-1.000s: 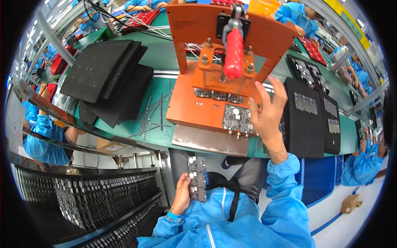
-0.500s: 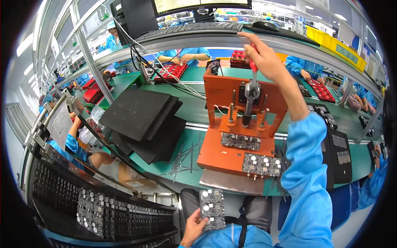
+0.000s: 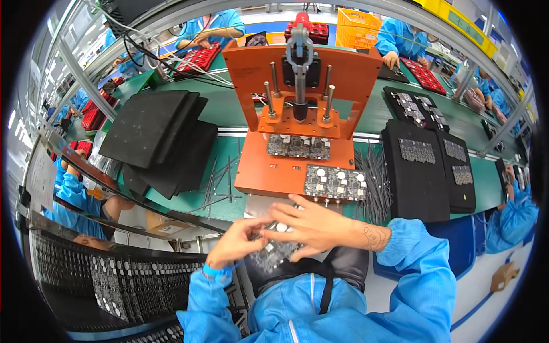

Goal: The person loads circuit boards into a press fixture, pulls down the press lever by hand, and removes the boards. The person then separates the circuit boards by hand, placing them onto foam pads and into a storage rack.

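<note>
A circuit board panel (image 3: pixel 273 255) with round white parts is tilted in front of my lap, at the near edge of the bench. My left hand (image 3: pixel 239 241) grips its left side, fingers bent. Over its upper part spreads my right hand (image 3: pixel 320 227), fingers apart and partly hiding the board; whether they touch it is hard to tell. Just beyond stands an orange press fixture (image 3: pixel 266 178) with a metal toggle clamp (image 3: pixel 299 60). One board panel (image 3: pixel 298 148) sits under its raised plate, and another panel (image 3: pixel 336 183) lies at the base's front right corner.
Black foam sheets (image 3: pixel 150 123) are stacked at left, near loose dark thin strips (image 3: pixel 220 186). A strip bundle (image 3: pixel 374 183) lies right of the press, then black foam pads (image 3: pixel 414 191) carrying boards. A rack of boards (image 3: pixel 148 286) stands lower left. Co-workers sit across the bench.
My right hand has left the red clamp handle and come down to the board. My left hand has raised the board toward the bench edge. The press plate looks higher; the view has shifted.
</note>
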Demonstrator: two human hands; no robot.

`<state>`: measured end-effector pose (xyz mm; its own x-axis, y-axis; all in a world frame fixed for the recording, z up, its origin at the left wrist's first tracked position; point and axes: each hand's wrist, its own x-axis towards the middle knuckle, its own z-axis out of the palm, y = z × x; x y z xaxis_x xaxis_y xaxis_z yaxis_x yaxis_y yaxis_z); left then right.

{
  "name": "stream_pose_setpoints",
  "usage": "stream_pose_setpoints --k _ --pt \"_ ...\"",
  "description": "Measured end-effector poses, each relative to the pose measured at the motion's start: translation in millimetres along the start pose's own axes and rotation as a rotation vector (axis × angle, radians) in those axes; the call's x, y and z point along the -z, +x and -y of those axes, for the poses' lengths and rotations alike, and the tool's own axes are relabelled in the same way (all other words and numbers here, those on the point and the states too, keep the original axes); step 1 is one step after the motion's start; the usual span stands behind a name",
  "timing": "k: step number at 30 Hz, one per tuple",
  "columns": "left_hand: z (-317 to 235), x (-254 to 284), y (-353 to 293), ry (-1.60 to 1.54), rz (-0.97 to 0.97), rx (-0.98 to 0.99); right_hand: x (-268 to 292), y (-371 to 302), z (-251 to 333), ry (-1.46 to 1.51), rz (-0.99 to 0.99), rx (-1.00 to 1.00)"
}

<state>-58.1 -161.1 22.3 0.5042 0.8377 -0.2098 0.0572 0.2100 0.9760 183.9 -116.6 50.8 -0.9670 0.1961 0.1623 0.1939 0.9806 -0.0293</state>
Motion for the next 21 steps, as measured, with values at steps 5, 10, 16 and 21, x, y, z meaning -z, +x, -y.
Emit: stream_pose_setpoints --k 5,10,16,21 --pt "-18 -3 64 -0.022 0.216 0.029 7 -36 -9 -0.14 -0.009 -0.157" --pt "-28 26 110 0.208 0.104 0.07 10 -90 -18 0.142 -0.115 -0.478" --pt "-35 60 151 0.192 -0.323 0.135 22 -151 -37 0.764 -0.425 -0.859" --pt "-16 46 168 -0.168 -0.416 0.028 14 -153 -60 0.54 -0.331 -0.954"
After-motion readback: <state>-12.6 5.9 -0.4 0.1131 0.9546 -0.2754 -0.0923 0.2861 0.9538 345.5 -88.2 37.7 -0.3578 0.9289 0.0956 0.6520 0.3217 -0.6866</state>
